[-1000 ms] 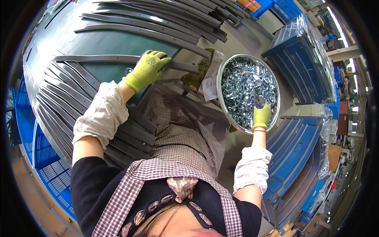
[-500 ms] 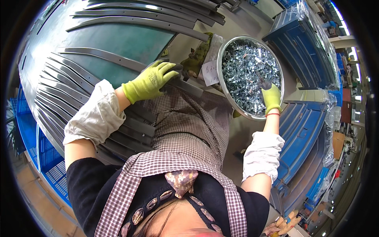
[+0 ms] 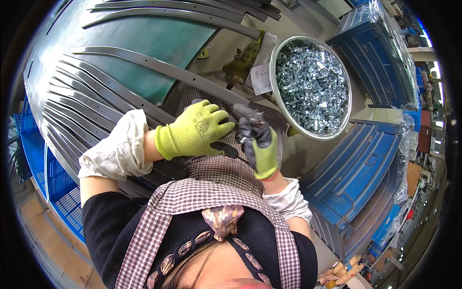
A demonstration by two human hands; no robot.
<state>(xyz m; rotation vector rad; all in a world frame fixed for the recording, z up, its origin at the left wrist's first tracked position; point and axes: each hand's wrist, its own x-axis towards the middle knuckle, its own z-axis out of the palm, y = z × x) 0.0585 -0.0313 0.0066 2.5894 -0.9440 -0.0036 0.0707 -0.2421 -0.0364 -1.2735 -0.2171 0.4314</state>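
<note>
While dark strip (image 3: 168,69) lies beyond curled left hand (image 3: 197,129), hold unclear, right hand (image 3: 260,145) pinches metal bits (image 3: 242,140).

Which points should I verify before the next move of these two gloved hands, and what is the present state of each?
1. Both hands covered: ok. The left hand and right hand wear yellow-green knitted gloves with dark palms.
2. Right hand clear of the round silver-coloured metal basin: ok.
3. Basin stocked: ok, many small shiny metal pieces inside.
4. Number of pieces in the right hand: cannot tell; only glints show.
5. Left hand gripping the long dark-grey metal strip with holes: cannot tell; its palm is hidden.
</note>
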